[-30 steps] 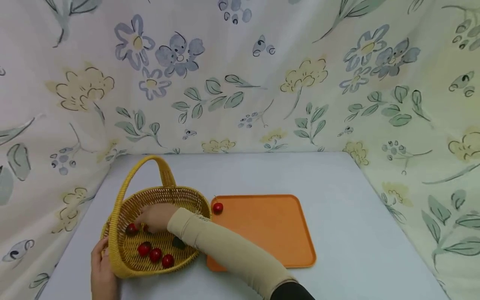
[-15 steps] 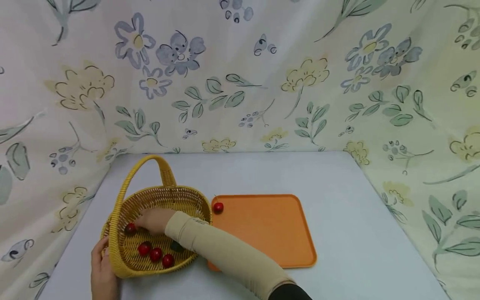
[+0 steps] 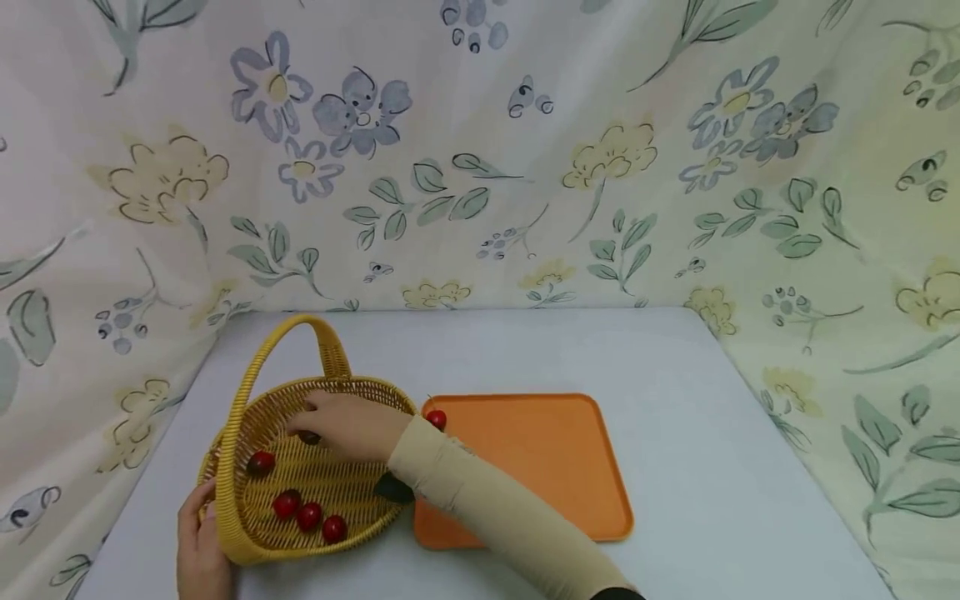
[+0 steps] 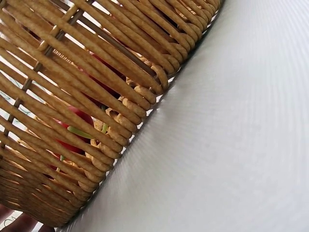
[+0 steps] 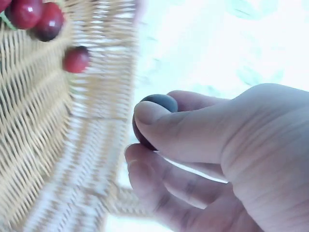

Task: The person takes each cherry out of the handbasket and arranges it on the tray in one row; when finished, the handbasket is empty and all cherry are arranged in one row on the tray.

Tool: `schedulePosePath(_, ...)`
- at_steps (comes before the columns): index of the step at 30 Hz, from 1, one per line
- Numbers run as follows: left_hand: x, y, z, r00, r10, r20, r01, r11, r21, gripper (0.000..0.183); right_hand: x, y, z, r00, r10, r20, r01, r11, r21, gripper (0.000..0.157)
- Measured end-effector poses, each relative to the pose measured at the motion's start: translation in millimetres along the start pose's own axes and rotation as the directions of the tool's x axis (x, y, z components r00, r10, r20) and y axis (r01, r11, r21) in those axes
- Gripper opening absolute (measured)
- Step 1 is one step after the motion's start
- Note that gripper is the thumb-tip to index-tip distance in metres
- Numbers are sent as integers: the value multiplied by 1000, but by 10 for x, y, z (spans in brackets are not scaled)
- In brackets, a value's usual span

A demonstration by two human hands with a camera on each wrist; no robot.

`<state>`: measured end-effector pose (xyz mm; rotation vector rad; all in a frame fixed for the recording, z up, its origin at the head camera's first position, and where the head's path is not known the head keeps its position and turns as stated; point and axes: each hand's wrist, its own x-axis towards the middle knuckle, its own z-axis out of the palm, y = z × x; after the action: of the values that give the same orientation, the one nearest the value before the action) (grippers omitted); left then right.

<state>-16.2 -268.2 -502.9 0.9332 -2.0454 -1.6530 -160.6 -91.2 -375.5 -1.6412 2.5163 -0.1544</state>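
Note:
A yellow wicker basket (image 3: 234, 442) with a tall arched handle stands at the left of the table. My left hand (image 3: 202, 546) grips its left side near the foot of the handle; fingertips (image 4: 24, 223) show past the basket's wall in the left wrist view. Over the basket, my right hand (image 3: 348, 423) pinches a dark cherry (image 5: 163, 102) between thumb and fingers, partly covered by the thumb. Several red cherries (image 3: 308, 516) lie inside: a group towards the near edge and a single cherry (image 3: 261, 463) farther left. Woven strands partly hide cherries in the left wrist view.
An orange tray (image 3: 540, 467) lies right of the basket, with the right sleeve (image 3: 502, 508) crossing its near left part. One red cherry (image 3: 437, 418) sits in its far left corner. A floral curtain (image 3: 480, 167) hangs behind the white table (image 3: 720, 467).
My right hand has come up from the basket's left part and moved back and to the right, with the dark cherry pinched. My left hand stays at the basket's side.

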Motion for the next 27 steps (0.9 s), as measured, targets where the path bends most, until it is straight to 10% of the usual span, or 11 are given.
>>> schedulePosePath(12, 38, -28, -22, 1000, -26, 17, 25, 998, 53, 42, -1056, 491, 41, 941, 204, -269, -129, 954, 272, 33)
schedulePosePath(27, 12, 12, 14, 999, 35, 6, -35, 999, -11, 40, -1432, 919, 631, 811, 557, -180, -378, 733, 566, 27)
